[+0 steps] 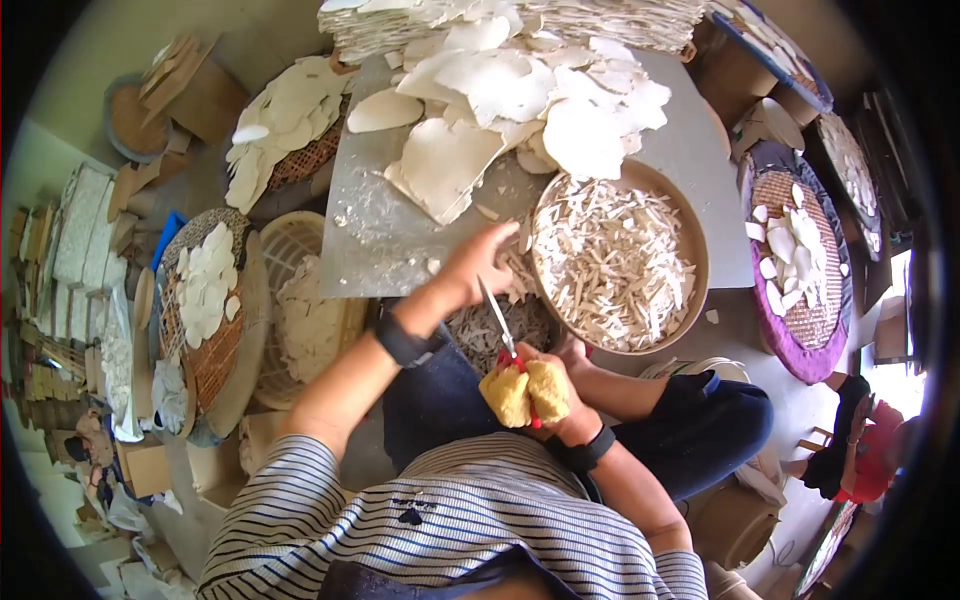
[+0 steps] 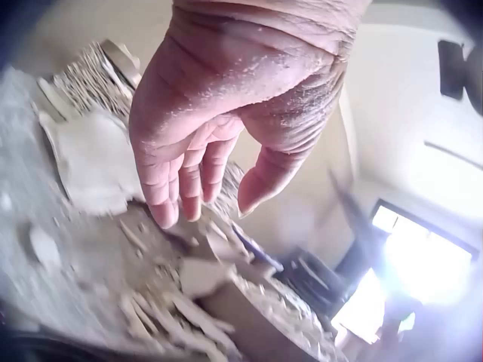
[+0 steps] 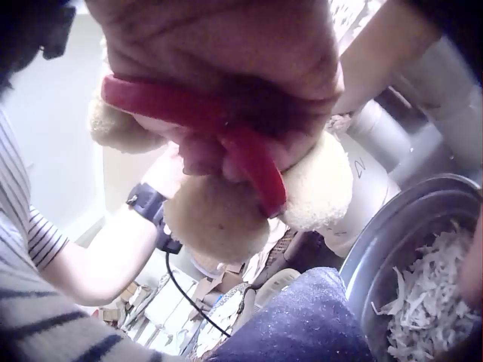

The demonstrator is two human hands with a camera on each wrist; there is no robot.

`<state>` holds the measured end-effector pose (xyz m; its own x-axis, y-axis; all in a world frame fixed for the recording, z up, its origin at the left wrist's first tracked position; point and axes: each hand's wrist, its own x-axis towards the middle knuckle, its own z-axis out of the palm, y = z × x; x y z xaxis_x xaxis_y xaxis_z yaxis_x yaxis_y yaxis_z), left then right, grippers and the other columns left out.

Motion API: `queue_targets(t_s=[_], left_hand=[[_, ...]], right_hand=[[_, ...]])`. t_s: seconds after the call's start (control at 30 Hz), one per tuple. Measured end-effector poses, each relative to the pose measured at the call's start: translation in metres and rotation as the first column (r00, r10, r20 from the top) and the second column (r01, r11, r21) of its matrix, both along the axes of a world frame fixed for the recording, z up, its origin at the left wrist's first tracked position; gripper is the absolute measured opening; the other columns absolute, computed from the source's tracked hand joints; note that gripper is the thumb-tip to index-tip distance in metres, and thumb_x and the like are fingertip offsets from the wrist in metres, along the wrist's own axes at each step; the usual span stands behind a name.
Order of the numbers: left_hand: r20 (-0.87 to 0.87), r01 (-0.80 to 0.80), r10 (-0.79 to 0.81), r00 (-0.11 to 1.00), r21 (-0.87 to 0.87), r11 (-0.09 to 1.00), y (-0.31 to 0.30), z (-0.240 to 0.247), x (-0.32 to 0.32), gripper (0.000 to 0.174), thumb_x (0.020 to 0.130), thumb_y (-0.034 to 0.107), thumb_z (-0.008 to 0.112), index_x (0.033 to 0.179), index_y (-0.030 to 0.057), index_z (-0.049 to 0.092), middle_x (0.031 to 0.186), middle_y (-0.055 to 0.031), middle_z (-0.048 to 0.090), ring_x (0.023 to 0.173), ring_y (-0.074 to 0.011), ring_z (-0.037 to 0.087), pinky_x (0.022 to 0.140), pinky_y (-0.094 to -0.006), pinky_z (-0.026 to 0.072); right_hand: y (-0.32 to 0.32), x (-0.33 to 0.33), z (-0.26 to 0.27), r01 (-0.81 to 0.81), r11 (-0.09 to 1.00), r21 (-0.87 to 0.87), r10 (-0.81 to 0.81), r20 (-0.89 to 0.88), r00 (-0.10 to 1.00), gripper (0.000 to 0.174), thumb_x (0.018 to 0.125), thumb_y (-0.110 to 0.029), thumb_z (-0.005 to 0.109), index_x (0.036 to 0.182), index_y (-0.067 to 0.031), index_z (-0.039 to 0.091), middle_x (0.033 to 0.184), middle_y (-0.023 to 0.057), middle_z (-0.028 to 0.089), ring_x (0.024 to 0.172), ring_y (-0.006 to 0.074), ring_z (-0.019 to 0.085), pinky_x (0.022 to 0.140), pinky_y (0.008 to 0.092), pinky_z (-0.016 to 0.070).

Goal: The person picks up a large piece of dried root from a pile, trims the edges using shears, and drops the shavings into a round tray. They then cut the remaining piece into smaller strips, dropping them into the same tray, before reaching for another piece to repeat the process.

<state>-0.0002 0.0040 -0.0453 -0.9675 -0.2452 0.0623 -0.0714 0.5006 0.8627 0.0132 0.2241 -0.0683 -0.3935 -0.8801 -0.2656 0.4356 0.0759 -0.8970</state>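
Note:
My right hand (image 1: pixel 574 410) grips a pair of scissors (image 1: pixel 498 318) with red handles, their blades pointing up and away toward the table edge. Yellow foam padding (image 1: pixel 525 392) bulges around the handles. In the right wrist view the fingers curl through the red handle (image 3: pixel 162 104). My left hand (image 1: pixel 468 272) hovers at the table's front edge, fingers loosely bent, thumb apart, with nothing between them in the left wrist view. Pale dust coats its palm (image 2: pixel 256 83). Close by it lie loose cut strips (image 2: pixel 170 317) and a round tray (image 1: pixel 700 270) heaped with white strips.
Flat white sheets (image 1: pixel 490 85) pile up on the grey table (image 1: pixel 370 240). Between my legs stands a metal basin (image 3: pixel 362 264) of shreds. Baskets with white pieces flank me, including a purple-rimmed one (image 1: pixel 815 362) at right. Another person in red (image 1: pixel 876 450) is at far right.

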Motion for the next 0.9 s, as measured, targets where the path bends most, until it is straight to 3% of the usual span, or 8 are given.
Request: queue_targets(t_s=[0.13, 0.23, 0.4, 0.7, 0.77, 0.8, 0.83, 0.9], left_hand=[[-0.162, -0.222, 0.169, 0.972, -0.408, 0.886, 0.025, -0.027, -0.031, 0.036, 0.075, 0.003, 0.057, 0.11, -0.0017, 0.05, 0.106, -0.0173, 0.059, 0.099, -0.0294, 0.058, 0.082, -0.0331, 0.0482], [0.078, -0.355, 0.364, 0.928, -0.11, 0.928, 0.001, -0.022, -0.022, 0.02, 0.081, 0.003, 0.052, 0.1, -0.0007, 0.053, 0.088, -0.0152, 0.062, 0.075, -0.0282, 0.063, 0.069, -0.0339, 0.052], [0.051, -0.28, 0.453, 0.89, 0.845, 0.455, -0.031, 0.008, 0.074, 0.032, 0.087, 0.01, 0.056, 0.115, 0.0003, 0.045, 0.104, -0.0168, 0.061, 0.09, -0.0271, 0.065, 0.076, -0.0321, 0.0523], [-0.003, -0.628, 0.999, -0.045, 0.777, -0.026, -0.061, -0.068, 0.486, 0.043, 0.086, 0.014, 0.054, 0.123, -0.0036, 0.042, 0.121, -0.0228, 0.052, 0.104, -0.0307, 0.058, 0.091, -0.0382, 0.0471], [0.119, -0.409, 0.955, -0.273, 0.884, -0.228, -0.072, -0.056, 0.497, 0.044, 0.088, 0.017, 0.053, 0.125, -0.0028, 0.04, 0.121, -0.0217, 0.052, 0.105, -0.0298, 0.057, 0.093, -0.0375, 0.0457], [0.2, -0.272, 0.915, -0.352, 0.913, -0.304, -0.087, -0.052, 0.486, 0.044, 0.089, 0.019, 0.053, 0.125, -0.0024, 0.04, 0.121, -0.0212, 0.052, 0.105, -0.0293, 0.057, 0.094, -0.0371, 0.045], [0.151, -0.431, 0.969, -0.194, 0.875, -0.222, -0.099, -0.047, 0.454, 0.044, 0.089, 0.019, 0.054, 0.125, -0.0023, 0.04, 0.119, -0.0209, 0.054, 0.104, -0.0285, 0.058, 0.092, -0.0362, 0.0463], [0.092, -0.67, 0.984, 0.154, 0.742, 0.035, -0.097, -0.026, 0.354, 0.043, 0.088, 0.019, 0.055, 0.124, -0.0021, 0.042, 0.114, -0.0201, 0.057, 0.1, -0.0268, 0.06, 0.087, -0.0345, 0.049]], right_hand=[[0.009, 0.005, -0.013, 0.029, 0.999, 0.02, -0.03, 0.028, 0.999, 0.012, 0.081, -0.011, 0.06, 0.086, -0.0063, 0.051, 0.075, 0.0042, 0.055, 0.071, 0.0139, 0.056, 0.063, 0.0273, 0.0442], [0.017, 0.003, 0.004, 0.033, 0.999, 0.001, -0.033, 0.029, 0.999, 0.01, 0.082, -0.009, 0.06, 0.086, -0.0063, 0.051, 0.076, 0.0022, 0.054, 0.072, 0.0106, 0.053, 0.063, 0.0262, 0.0441], [0.013, 0.002, 0.02, 0.034, 0.997, -0.072, -0.004, 0.38, 0.925, 0.01, 0.085, -0.008, 0.056, 0.094, -0.0056, 0.051, 0.085, 0.0011, 0.055, 0.077, 0.0096, 0.055, 0.067, 0.0244, 0.0471], [0.019, 0.009, -0.008, 0.032, 0.999, 0.011, -0.029, 0.747, 0.664, 0.018, 0.091, -0.02, 0.048, 0.101, -0.0047, 0.051, 0.089, 0.0041, 0.058, 0.082, 0.0163, 0.059, 0.074, 0.03, 0.0508], [0.021, 0.011, -0.012, 0.015, 1.0, -0.01, -0.006, 0.594, 0.804, 0.019, 0.09, -0.02, 0.049, 0.101, -0.0047, 0.051, 0.088, 0.0036, 0.058, 0.083, 0.0157, 0.058, 0.074, 0.0299, 0.0503], [0.013, 0.012, 0.02, -0.193, 0.978, -0.083, 0.187, -0.075, 0.979, 0.015, 0.088, -0.014, 0.053, 0.1, -0.0051, 0.051, 0.088, 0.0033, 0.057, 0.082, 0.0145, 0.057, 0.074, 0.029, 0.0493], [0.013, 0.013, 0.01, -0.022, 0.998, -0.065, 0.058, 0.625, 0.778, 0.014, 0.083, -0.004, 0.057, 0.096, -0.0048, 0.052, 0.086, 0.0025, 0.057, 0.081, 0.0134, 0.057, 0.072, 0.0272, 0.048], [0.021, 0.009, -0.027, -0.182, 0.974, -0.138, 0.214, 0.271, 0.939, 0.043, 0.077, -0.02, 0.069, 0.112, -0.0051, 0.048, 0.102, 0.0058, 0.057, 0.092, 0.0144, 0.056, 0.082, 0.0303, 0.0479]])
